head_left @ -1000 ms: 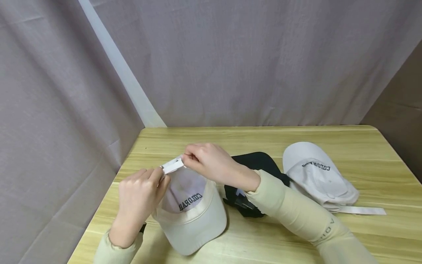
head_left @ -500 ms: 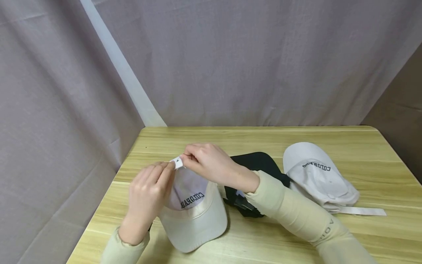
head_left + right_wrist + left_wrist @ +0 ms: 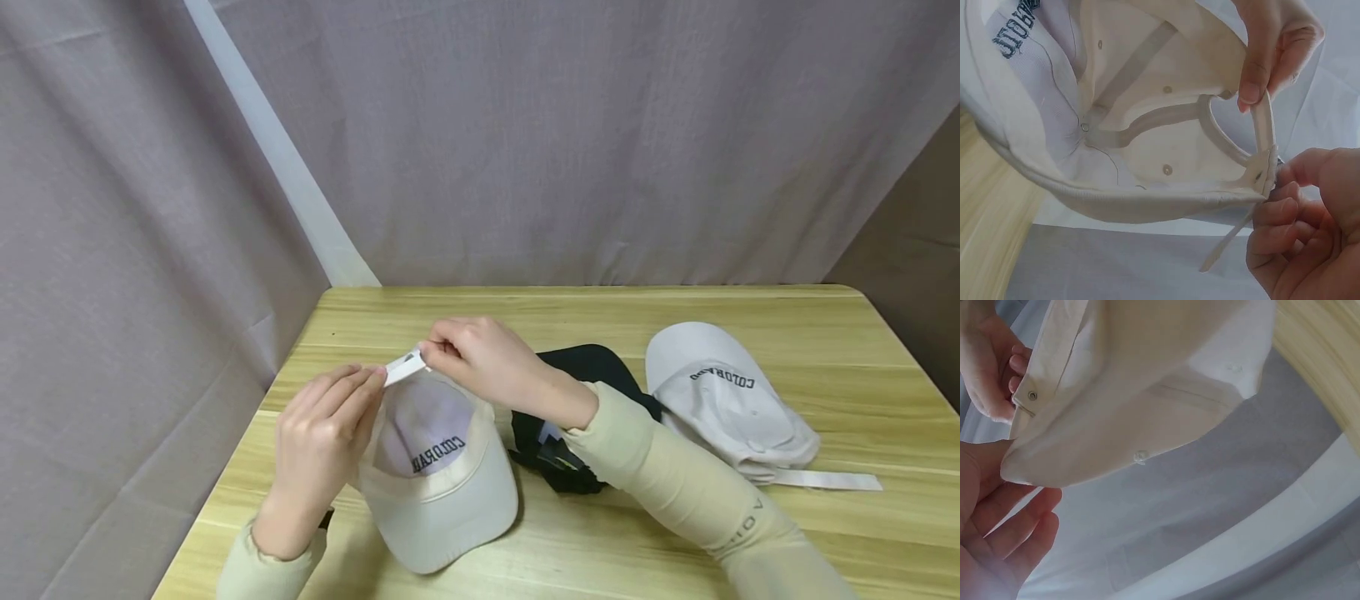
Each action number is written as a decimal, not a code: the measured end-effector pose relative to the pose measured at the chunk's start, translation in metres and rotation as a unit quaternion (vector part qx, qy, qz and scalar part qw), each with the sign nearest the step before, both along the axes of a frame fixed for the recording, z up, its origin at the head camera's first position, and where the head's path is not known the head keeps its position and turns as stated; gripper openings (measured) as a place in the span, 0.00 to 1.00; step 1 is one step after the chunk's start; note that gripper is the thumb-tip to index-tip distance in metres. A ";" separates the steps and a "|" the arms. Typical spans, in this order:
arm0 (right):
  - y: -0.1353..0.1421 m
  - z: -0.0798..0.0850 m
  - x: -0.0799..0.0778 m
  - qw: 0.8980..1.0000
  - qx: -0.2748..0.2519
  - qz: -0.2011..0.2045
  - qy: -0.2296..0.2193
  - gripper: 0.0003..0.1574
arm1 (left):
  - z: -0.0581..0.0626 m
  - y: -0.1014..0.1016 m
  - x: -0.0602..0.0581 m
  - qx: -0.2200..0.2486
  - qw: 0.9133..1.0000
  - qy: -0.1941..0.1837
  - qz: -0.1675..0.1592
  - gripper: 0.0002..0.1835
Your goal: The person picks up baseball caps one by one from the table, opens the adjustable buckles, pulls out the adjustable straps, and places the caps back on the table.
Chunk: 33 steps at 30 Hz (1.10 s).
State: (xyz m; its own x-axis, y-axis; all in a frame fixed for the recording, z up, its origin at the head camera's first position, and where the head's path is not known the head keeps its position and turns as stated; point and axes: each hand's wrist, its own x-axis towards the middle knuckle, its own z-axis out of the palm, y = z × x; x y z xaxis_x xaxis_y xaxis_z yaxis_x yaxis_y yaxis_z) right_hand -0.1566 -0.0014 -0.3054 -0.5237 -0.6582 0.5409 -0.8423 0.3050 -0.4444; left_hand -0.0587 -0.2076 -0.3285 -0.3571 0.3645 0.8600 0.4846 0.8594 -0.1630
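A cream baseball cap (image 3: 442, 525) is held up above the table, its inside showing and its brim toward me. Dark lettering shows reversed through its crown. My left hand (image 3: 318, 433) pinches the white back strap (image 3: 405, 368) at one side of the rear opening. In the right wrist view, the left thumb (image 3: 1254, 84) lies against the strap. My right hand (image 3: 495, 362) pinches the strap's other side at the buckle, where a loose strap end (image 3: 1225, 247) hangs down. The buckle is mostly hidden by the right fingertips (image 3: 1291, 178).
A black cap (image 3: 585, 362) lies right of the held cap, partly behind the right forearm. Farther right lies a white cap (image 3: 731, 404) reading COLORADO, its loose strap (image 3: 832, 480) stretched to the right. Grey curtains (image 3: 562, 150) hang behind the wooden table (image 3: 637, 550).
The left hand slid right along the strap toward the right hand, then back left, so more strap shows between them again. The right hand shifted slightly. The other caps stayed put.
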 end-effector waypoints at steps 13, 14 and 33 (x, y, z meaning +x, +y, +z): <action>0.001 -0.002 -0.002 0.999 -0.012 0.047 0.010 0.12 | 0.012 -0.014 -0.003 0.217 0.913 -0.342 -0.049 0.08; 0.001 -0.003 -0.002 0.998 -0.014 0.053 0.010 0.12 | 0.015 -0.016 -0.005 0.238 0.892 -0.382 -0.047 0.08; 0.007 -0.009 -0.006 0.998 -0.005 0.064 0.007 0.12 | 0.022 -0.024 -0.011 0.303 0.781 -0.538 -0.089 0.08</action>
State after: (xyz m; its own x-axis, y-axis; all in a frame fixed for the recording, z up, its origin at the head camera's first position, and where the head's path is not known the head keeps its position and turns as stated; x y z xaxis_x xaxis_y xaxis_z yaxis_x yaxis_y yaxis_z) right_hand -0.1627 0.0054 -0.3141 -0.4281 -0.7137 0.5545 -0.8804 0.1909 -0.4340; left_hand -0.0700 -0.2318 -0.3068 -0.9826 0.1327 0.1298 0.1807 0.5238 0.8324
